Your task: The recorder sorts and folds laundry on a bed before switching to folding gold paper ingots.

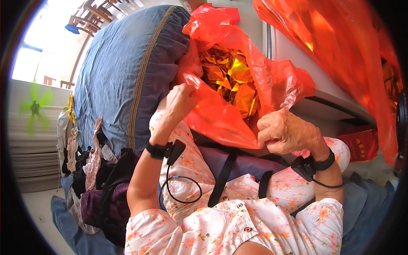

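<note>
A red plastic bag (220, 124) lies with its mouth spread in front of my knees. Folded gold foil paper pieces (237, 71) fill its inside, some catching the light. My left hand (181, 100) pinches the bag's near left rim. At the near right rim, my right hand (282, 131) grips a bunched part of the plastic. Between my hands the near edge is drawn down to a point beside my right fingers. Each wrist wears a black strap with a small device and a cable. The bag's underside is hidden.
A blue fabric-covered seat (118, 73) stands left of the bag. Clothes (95, 178) are heaped at my left, near a green fan (35, 108). A larger red bag (344, 57) rests on a white cabinet (296, 54) at upper right. Below is a red box (358, 143) bearing writing.
</note>
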Tool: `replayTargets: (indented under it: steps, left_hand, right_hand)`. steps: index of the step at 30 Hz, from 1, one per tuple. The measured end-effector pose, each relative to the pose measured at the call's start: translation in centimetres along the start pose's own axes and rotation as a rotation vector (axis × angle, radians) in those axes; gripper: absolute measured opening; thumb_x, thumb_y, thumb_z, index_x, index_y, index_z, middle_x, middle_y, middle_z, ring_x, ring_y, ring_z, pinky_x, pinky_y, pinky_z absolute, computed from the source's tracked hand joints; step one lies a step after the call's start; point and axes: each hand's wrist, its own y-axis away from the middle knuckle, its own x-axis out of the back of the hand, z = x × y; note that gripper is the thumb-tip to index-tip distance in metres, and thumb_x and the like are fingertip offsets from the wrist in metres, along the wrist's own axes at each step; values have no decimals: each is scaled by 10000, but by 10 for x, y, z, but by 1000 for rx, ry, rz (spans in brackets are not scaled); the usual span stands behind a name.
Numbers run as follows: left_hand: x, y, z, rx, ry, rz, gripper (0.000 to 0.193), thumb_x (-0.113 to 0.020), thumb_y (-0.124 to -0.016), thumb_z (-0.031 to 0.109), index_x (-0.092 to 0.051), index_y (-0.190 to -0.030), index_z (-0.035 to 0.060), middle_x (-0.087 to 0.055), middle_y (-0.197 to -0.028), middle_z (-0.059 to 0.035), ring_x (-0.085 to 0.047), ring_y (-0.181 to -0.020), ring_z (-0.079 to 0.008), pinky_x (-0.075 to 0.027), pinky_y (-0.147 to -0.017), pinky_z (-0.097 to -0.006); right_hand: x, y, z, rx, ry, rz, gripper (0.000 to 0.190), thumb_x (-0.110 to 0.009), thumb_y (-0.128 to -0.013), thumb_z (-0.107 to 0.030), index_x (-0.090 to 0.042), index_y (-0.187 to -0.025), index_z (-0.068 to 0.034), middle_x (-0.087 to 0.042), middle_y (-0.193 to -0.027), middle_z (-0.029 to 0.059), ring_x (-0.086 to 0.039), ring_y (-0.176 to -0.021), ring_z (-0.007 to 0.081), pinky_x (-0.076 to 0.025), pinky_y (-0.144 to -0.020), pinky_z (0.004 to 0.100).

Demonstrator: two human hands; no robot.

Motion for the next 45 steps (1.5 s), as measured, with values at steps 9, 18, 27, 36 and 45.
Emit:
replayTargets:
  steps: [9,18,27,36,45]
  left_hand:
    - [49,60,4,290,1009,353,147,-519,-783,-4,-660,-796,-44,-551,-591,8,-461,-502,-44,-343,-464,-199]
    - [30,82,-14,423,1215,432,111,-554,-799,29,-652,-797,-23,-559,-619,4,-471,-513,-56,-359,-476,-198]
    - [27,99,-25,350,1111,429,130,-566,-774,83,-643,-793,-20,-532,-583,9,-453,-478,-49,-341,-446,-204]
    - [22,102,-35,370,1154,386,134,-552,-760,53,-629,-825,-35,-567,-603,-19,-475,-461,-58,-366,-436,-193]
    - [27,116,-40,389,1173,442,199,-626,-773,87,-567,-940,-3,-583,-703,-35,-500,-478,-72,-386,-434,-198]
  right_hand:
    - [5,4,1,-39,6,1,112,-589,-624,-47,-659,-712,-50,-556,-663,80,-575,-700,256,-456,-611,357]
    - [21,13,1,-66,27,26,131,-585,-635,-69,-658,-745,-61,-580,-697,90,-595,-713,271,-472,-629,367]
    - [7,6,-6,-37,-43,-41,192,-599,-751,-110,-637,-926,-41,-612,-958,106,-578,-943,277,-480,-774,360]
    - [31,33,-108,254,284,436,250,-653,-759,-73,-589,-994,-15,-579,-1030,135,-566,-975,298,-499,-781,385]
    - [80,101,-189,-152,796,878,160,-655,-774,-86,-634,-925,-37,-632,-958,100,-601,-918,290,-498,-780,366]
